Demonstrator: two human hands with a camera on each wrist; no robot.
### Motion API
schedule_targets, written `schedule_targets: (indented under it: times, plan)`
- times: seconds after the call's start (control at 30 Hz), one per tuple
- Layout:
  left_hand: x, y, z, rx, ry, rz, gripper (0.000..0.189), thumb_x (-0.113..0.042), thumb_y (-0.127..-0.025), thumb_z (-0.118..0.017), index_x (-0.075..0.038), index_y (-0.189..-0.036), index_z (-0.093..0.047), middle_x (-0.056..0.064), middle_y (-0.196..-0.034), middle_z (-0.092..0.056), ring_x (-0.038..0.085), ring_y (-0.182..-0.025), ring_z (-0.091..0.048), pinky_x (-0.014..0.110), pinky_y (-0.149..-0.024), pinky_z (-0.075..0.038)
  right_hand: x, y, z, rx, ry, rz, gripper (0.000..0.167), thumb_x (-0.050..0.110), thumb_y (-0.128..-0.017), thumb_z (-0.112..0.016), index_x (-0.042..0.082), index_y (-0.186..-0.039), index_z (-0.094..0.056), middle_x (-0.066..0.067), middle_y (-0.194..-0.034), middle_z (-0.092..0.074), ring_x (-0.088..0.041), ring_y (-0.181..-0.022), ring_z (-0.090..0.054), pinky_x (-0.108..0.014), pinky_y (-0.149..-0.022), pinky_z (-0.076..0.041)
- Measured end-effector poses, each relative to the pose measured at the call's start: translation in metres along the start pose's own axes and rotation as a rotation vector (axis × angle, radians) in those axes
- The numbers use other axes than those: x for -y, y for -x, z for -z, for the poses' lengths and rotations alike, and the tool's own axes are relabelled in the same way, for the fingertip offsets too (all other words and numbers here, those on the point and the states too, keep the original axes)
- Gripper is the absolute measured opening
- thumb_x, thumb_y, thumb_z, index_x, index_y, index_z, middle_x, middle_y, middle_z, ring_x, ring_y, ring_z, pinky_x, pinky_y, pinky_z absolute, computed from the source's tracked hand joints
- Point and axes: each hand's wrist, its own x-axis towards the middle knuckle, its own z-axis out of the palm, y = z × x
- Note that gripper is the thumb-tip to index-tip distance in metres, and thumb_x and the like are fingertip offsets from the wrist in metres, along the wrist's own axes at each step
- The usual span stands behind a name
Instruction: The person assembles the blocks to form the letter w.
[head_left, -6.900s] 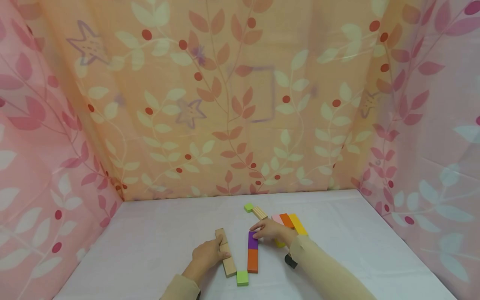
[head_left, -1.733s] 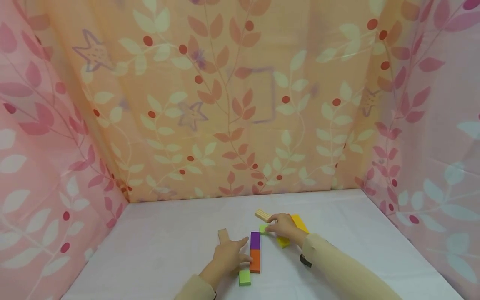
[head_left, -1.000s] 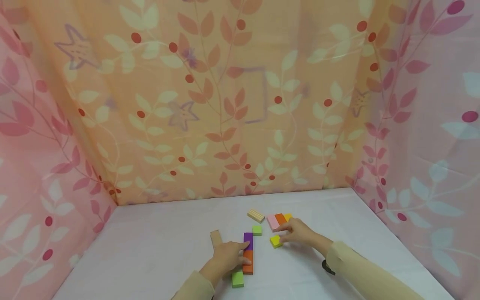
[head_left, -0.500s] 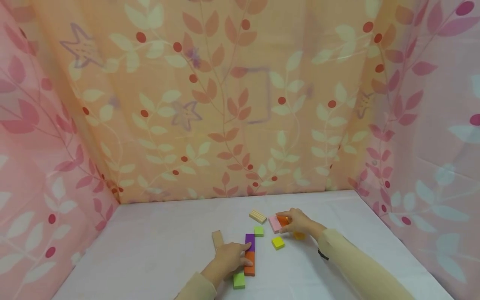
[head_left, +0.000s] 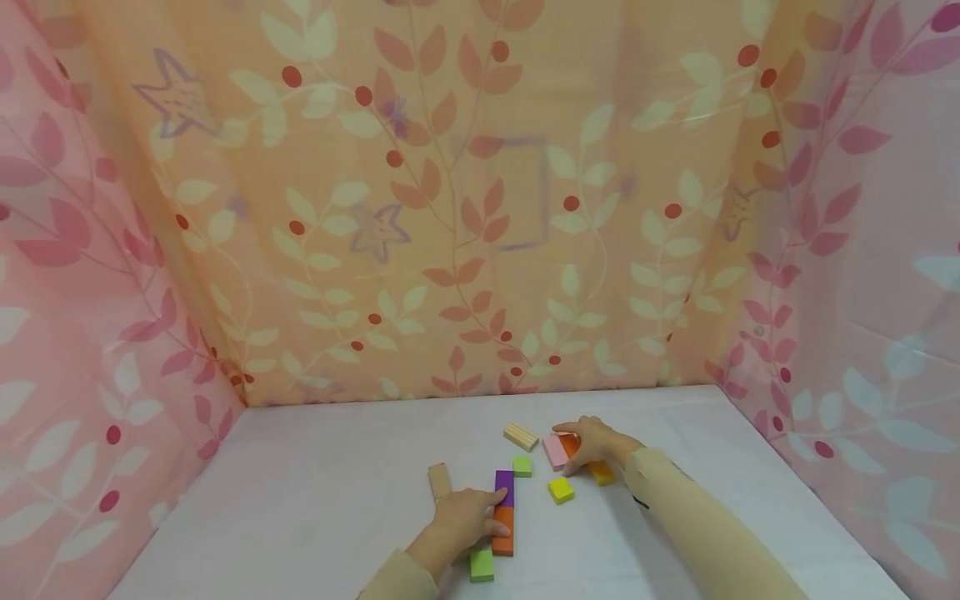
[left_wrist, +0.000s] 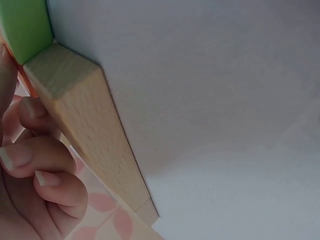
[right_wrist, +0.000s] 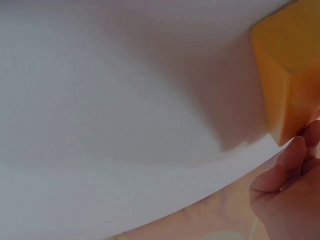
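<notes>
My left hand (head_left: 463, 518) lies over a row of plain wooden blocks (head_left: 439, 479). Its index finger rests on a purple block (head_left: 505, 483) and its thumb on an orange block (head_left: 503, 546) lined up end to end with it. In the left wrist view the remaining fingers curl beside a wooden block (left_wrist: 95, 130). My right hand (head_left: 596, 442) spans a second orange block (head_left: 569, 447) between thumb and index finger, in a group with a pink block (head_left: 556, 452) and a yellow-orange block (head_left: 602, 473), whose end fills the corner of the right wrist view.
A light green block (head_left: 522, 467) stands at the purple block's far end, another green block (head_left: 482, 566) at the near end. A small yellow block (head_left: 560, 490) and a striped wooden piece (head_left: 521, 437) lie apart on the white table (head_left: 315, 492). Patterned curtains (head_left: 450, 208) enclose it.
The far green block now sits beside the purple block. My right hand has left it, passed the small yellow block and reached the pink and orange group. My left hand has shifted onto the purple-orange row.
</notes>
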Motion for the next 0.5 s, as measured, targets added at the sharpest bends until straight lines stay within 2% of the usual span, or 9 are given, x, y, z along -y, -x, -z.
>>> schedule_targets:
  times: [0.27,0.5]
  plan:
    - [-0.0022,-0.0003,-0.0016,-0.004,-0.006,-0.011,0.058,-0.053,-0.080,-0.070,-0.026,-0.131,-0.063,0.001,-0.118,-0.069,0.025,-0.109,-0.064,0.041,-0.083,-0.050,0.0004,0.0023,-0.0006,-0.010,0.008,-0.003,0.068,0.035,-0.068,-0.089,0.027,-0.129,-0.060,-0.006,-0.105,-0.049,-0.027,-0.097,-0.046,-0.050,-0.088,-0.044]
    - [-0.0011,0.0008,-0.0002,-0.017,0.004,-0.003,0.058,-0.052,-0.079,-0.071,-0.025,-0.131,-0.064,0.003,-0.117,-0.069,0.027,-0.109,-0.063,0.042,-0.086,-0.050,0.0043,0.0098,0.0024,-0.064,-0.065,0.087,0.069,0.036,-0.069,-0.088,0.024,-0.130,-0.058,-0.007,-0.099,-0.048,-0.025,-0.094,-0.043,-0.043,-0.081,-0.042]
